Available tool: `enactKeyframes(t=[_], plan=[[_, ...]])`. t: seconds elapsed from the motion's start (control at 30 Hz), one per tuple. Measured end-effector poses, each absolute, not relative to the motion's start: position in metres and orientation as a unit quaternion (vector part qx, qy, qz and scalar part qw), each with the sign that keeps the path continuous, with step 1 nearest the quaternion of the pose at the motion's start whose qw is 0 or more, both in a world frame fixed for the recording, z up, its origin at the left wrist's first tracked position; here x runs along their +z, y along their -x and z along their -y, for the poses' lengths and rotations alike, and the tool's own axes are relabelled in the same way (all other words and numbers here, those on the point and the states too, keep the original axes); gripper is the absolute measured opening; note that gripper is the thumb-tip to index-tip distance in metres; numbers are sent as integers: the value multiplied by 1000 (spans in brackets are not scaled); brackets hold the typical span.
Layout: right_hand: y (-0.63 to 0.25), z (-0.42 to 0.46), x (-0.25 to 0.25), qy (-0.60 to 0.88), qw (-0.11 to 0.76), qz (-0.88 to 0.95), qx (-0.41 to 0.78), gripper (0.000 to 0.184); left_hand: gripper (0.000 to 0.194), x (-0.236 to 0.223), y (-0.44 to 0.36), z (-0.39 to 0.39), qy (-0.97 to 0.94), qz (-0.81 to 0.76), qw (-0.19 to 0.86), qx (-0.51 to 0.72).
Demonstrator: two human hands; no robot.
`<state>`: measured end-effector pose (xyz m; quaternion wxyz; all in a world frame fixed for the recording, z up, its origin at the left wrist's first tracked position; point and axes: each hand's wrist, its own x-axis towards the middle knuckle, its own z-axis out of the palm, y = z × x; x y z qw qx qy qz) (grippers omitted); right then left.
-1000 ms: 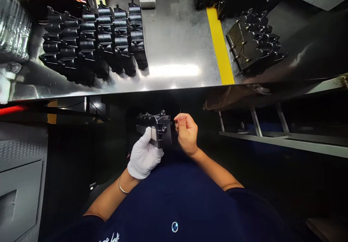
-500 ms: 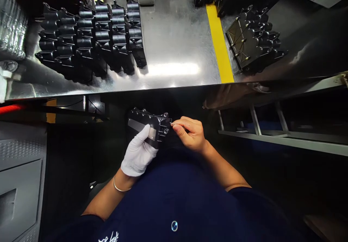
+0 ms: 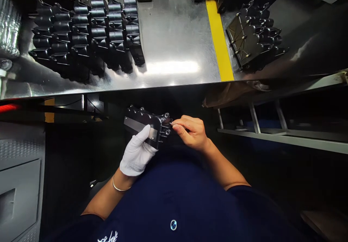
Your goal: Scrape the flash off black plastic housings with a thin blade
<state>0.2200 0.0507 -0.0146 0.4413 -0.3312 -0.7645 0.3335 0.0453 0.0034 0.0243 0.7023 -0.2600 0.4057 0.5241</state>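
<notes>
1. Hands are both closed, low in front of the body. The gloved left hand (image 3: 136,153) grips the black housing (image 3: 146,122) from the near side, and the bare right hand (image 3: 191,134) pinches a thin pin (image 3: 171,123) between thumb and forefinger.
2. Left of the hands and well beyond them, on the steel worktop (image 3: 174,42), more black housings (image 3: 84,35) stand in tight rows, probably ranked so that they can be counted and kept apart.
3. Between the hands, the housing is tilted with its studded corner toward the right hand, seemingly to bring that corner within reach of the pin, whose tip sits at it. Its silver plate (image 3: 134,124) faces up, partly under the glove.
4. Right of the hands and further ahead, a yellow stripe (image 3: 218,39) runs across the worktop, with another stack of housings (image 3: 251,35) just past it, apparently set apart from the rows.
</notes>
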Motion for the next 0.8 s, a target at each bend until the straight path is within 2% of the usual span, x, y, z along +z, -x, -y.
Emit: enactKeyframes(t=[0.43,0.67,0.8], plan=[[-222,-51,-16,325,434,769,340,18,36,26,-47,0,213,-429,698,533],[-222,-52,-24,331,454,766,313,17,7,20,-49,7,23,-461,709,533],[-215,-52,-37,362,475,742,305,22,8,21,-50,5,19,-466,697,544]])
